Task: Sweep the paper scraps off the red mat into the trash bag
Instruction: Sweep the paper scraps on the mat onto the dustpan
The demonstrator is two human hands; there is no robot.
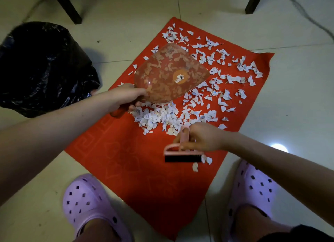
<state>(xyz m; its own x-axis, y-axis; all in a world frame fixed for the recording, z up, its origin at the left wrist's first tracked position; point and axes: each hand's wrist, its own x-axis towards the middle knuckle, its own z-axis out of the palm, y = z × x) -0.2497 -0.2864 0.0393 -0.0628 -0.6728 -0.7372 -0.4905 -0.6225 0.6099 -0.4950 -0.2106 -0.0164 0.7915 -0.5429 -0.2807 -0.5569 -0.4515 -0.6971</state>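
So the left hand (126,97) is curled tight round the handle of a see-through reddish plastic dustpan (169,73), tipped up over the red rectangular mat (126,160). The right hand (202,137) grips a small pink brush with black bristles (182,155). The torn white paper scraps (159,117) are piled between both hands, with more scattered beyond. The crumpled black plastic trash bag (41,68) sits left, off the mat.

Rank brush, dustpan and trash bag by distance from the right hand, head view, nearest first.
1. brush: gripped in the right hand itself, near side of the mat.
2. dustpan: beyond the scrap pile, held by the left hand.
3. trash bag: far left, on the floor off the mat.
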